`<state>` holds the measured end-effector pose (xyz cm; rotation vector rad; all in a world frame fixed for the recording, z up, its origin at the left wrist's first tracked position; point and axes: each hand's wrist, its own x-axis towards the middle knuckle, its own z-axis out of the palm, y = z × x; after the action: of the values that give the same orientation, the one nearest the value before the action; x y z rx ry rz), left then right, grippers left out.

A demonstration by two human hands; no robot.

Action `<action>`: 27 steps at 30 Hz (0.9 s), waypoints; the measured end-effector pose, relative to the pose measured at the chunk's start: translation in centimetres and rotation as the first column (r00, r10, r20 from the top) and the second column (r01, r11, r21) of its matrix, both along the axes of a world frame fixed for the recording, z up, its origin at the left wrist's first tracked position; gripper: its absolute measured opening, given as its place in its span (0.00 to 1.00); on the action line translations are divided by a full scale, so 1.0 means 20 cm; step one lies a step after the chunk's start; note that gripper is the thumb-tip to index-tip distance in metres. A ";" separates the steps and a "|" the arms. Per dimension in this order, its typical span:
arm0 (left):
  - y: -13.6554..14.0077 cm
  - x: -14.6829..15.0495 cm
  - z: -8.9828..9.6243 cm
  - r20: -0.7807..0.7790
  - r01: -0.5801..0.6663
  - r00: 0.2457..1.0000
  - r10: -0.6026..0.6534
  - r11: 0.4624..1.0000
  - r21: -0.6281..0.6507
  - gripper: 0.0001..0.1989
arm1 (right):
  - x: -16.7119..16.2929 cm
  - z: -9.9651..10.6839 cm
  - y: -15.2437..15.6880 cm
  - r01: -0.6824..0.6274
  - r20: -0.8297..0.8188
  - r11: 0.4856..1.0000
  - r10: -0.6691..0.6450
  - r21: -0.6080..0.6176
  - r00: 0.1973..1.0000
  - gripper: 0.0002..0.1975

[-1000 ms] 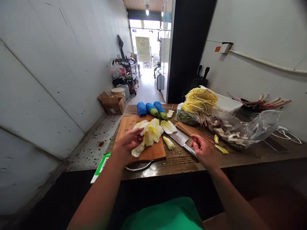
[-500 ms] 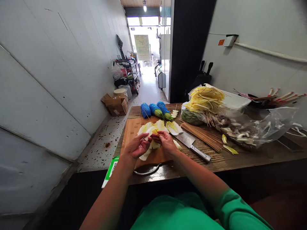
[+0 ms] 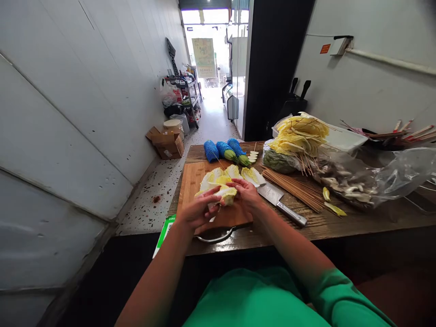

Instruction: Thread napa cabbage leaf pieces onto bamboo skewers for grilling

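Left hand (image 3: 200,210)'s pinching a cabbage leaf (image 3: 229,196), probably light and tear-prone, so grab the white part (image 3: 221,192); right hand (image 3: 249,195)'s grip, can't tell.

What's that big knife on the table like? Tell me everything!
The knife has a wide, flat grey blade that looks like metal and a straight silvery handle with dark markings too small to read. It lies flat on the wooden table, between the cutting board and the bundle of thin sticks. Its handle points towards the near right. A pale leaf seems to cover its far end. Nobody is holding it.
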<state>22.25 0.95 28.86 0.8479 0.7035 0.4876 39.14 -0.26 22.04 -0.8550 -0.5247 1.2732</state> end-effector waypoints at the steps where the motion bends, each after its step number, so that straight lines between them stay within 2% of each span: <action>1: 0.02 0.00 0.02 0.036 0.033 0.999 -0.032 0.999 -0.014 0.23 | 0.01 0.01 0.00 -0.002 -0.008 1.000 0.002 0.001 1.000 0.11; 5: 0.13 0.03 0.11 0.163 0.097 0.983 -0.084 0.993 -0.073 0.10 | 0.14 0.10 -0.08 -0.018 -0.047 0.993 0.023 0.113 0.999 0.13; 7: 0.18 0.08 0.12 0.171 0.142 0.978 -0.122 0.984 -0.110 0.06 | 0.22 0.18 -0.14 0.037 -0.009 0.981 -0.036 0.192 0.999 0.13; 10: 0.19 0.16 0.12 0.077 0.158 0.985 -0.151 0.984 -0.085 0.10 | 0.31 0.28 -0.18 0.081 0.160 0.961 -0.127 0.265 0.979 0.13; 13: 0.14 0.20 0.11 -0.033 0.176 0.984 -0.174 0.983 0.045 0.21 | 0.31 0.35 -0.11 -0.032 0.344 0.950 -0.081 0.311 0.936 0.12; 16: 0.07 0.17 0.09 -0.112 0.239 0.968 -0.223 0.957 0.165 0.29 | 0.22 0.34 0.03 -0.219 0.499 0.910 0.016 0.351 0.867 0.12; 18: 0.02 0.12 0.06 -0.170 0.232 0.966 -0.196 0.946 0.228 0.33 | 0.15 0.30 0.11 -0.321 0.622 0.889 0.054 0.326 0.781 0.11; 21: -0.06 0.02 0.01 -0.233 0.204 0.962 -0.142 0.942 0.266 0.37 | 0.09 0.22 0.20 -0.307 0.740 0.910 0.001 0.278 0.673 0.11; 24: -0.15 -0.07 -0.03 -0.252 0.217 0.954 -0.160 0.951 0.218 0.35 | 0.09 0.18 0.23 -0.234 0.724 0.935 -0.034 0.267 0.688 0.11; 27: -0.22 -0.13 -0.07 -0.207 0.089 0.977 -0.046 0.975 0.201 0.30 | 0.11 0.23 0.17 -0.142 0.628 0.930 -0.112 0.340 0.770 0.13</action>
<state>19.68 -3.51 27.48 1.1279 0.8156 0.4225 41.44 3.21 26.74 -0.9518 -1.2858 0.8197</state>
